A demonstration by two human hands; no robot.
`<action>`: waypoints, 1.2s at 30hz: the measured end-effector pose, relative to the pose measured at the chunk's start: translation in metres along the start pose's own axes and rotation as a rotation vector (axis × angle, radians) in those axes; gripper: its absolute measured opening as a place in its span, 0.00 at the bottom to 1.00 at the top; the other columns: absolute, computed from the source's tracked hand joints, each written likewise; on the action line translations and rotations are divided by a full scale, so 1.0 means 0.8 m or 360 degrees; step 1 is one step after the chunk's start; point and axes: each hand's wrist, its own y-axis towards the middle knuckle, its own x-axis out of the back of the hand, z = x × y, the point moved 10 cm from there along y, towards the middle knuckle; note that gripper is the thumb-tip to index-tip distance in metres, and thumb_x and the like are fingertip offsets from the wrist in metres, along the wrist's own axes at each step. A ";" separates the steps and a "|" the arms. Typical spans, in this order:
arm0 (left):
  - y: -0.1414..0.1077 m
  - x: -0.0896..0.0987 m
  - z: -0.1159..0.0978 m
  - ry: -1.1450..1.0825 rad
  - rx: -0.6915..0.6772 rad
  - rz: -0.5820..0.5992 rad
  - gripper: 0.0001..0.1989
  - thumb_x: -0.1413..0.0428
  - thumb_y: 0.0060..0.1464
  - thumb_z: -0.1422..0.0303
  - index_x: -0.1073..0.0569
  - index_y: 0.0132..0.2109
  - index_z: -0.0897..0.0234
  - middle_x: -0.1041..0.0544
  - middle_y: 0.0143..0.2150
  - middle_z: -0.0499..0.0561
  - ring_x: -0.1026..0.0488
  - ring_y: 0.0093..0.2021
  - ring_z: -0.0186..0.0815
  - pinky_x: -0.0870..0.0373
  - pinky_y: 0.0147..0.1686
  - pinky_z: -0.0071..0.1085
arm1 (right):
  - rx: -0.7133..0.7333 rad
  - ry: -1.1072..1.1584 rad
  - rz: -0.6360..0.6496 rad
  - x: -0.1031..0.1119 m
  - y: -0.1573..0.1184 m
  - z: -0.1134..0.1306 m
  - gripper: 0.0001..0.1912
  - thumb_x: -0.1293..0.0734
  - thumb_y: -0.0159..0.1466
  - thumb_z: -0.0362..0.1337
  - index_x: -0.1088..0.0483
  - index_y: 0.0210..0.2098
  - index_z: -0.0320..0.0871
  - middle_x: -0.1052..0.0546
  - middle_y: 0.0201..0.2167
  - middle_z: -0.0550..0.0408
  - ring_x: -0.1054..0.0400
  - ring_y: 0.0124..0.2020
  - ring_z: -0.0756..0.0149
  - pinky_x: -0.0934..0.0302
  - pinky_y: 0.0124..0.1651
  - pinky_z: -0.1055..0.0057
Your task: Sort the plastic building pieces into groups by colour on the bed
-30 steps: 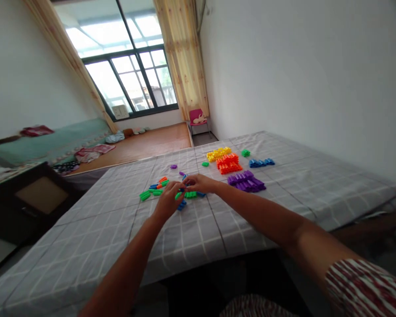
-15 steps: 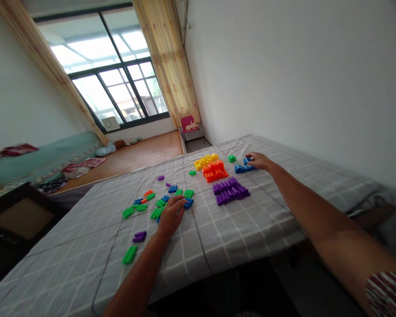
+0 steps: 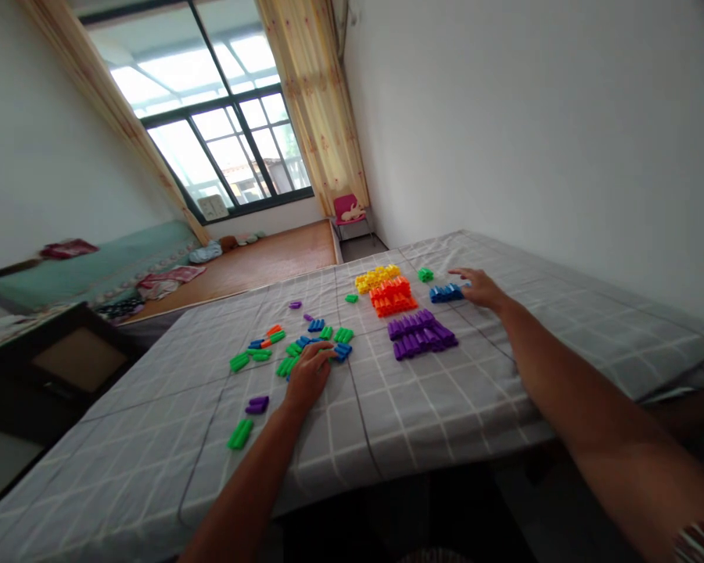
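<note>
My left hand (image 3: 312,373) rests over a loose group of green and blue pieces, its fingertips at a blue piece (image 3: 343,352); whether it grips that piece is unclear. My right hand (image 3: 479,286) is just right of a blue row (image 3: 444,293), fingers apart and holding nothing. Left of that row are a small green cluster (image 3: 425,274), a yellow stack (image 3: 377,278), an orange stack (image 3: 392,297) and purple rows (image 3: 421,335). Near my left forearm lie purple pieces (image 3: 257,405) and green pieces (image 3: 240,434).
Everything lies on a checked grey cloth (image 3: 399,414) over a wide surface against the white wall. A dark cabinet (image 3: 52,367) stands at the left. Beyond are a brown-topped bed (image 3: 281,254) and a pink chair (image 3: 346,207).
My right hand has let go of a blue piece at the blue row and its fingers have opened. My left hand stays at the loose pieces. The view has shifted slightly.
</note>
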 end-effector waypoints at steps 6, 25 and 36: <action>0.008 0.048 0.060 0.0136 0.0407 -0.0177 0.14 0.50 0.55 0.75 0.23 0.44 0.60 0.24 0.50 0.51 0.30 0.52 0.38 0.33 0.56 0.40 | -0.0123 -0.0082 -0.0458 0.037 -0.017 -0.034 0.23 0.43 0.57 0.30 0.28 0.50 0.41 0.22 0.42 0.43 0.29 0.42 0.53 0.35 0.48 0.56; 0.019 -0.015 0.161 0.0188 0.0800 0.0490 0.16 0.47 0.54 0.72 0.24 0.49 0.63 0.22 0.50 0.54 0.29 0.54 0.40 0.37 0.58 0.35 | 0.1044 0.0079 0.0744 -0.187 -0.114 0.397 0.15 0.35 0.61 0.35 0.28 0.47 0.43 0.26 0.48 0.46 0.34 0.50 0.55 0.41 0.53 0.60; 0.010 -0.008 0.160 -0.0113 0.0851 0.0486 0.27 0.42 0.45 0.77 0.28 0.54 0.63 0.23 0.51 0.54 0.26 0.50 0.40 0.31 0.52 0.33 | 0.0907 0.0572 0.0814 -0.185 -0.106 0.365 0.25 0.33 0.58 0.41 0.31 0.55 0.42 0.25 0.47 0.48 0.33 0.47 0.57 0.39 0.50 0.62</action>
